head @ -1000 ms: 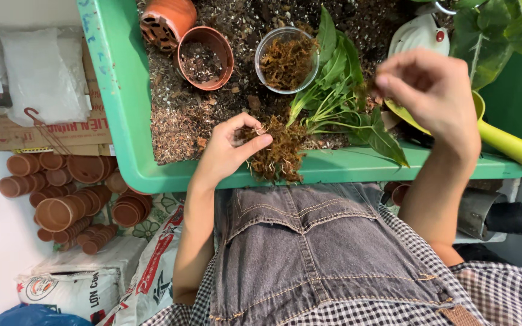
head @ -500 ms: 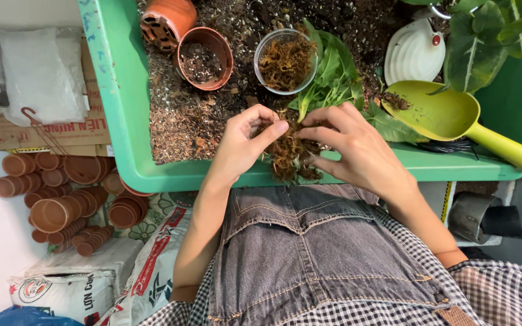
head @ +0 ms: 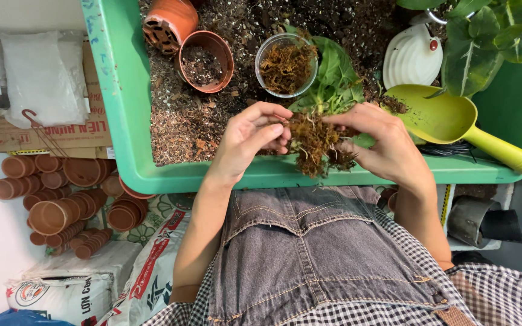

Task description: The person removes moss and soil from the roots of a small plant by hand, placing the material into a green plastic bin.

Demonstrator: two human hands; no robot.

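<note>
Both my hands hold a small leafy green plant by its tangled brown root ball, just above the near rim of a green tub filled with potting mix. My left hand pinches the roots from the left side. On the right, my right hand closes around the roots. A clear cup of brown moss stands in the soil just beyond the plant.
In the tub lie a terracotta pot holding some soil, a tipped orange pot, a white shell-shaped object and a yellow-green scoop. Stacked terracotta pots, soil bags and a cardboard box sit at the left.
My right hand came down from the upper right and closed on the root ball beside my left hand. The plant now sits upright between both hands.
</note>
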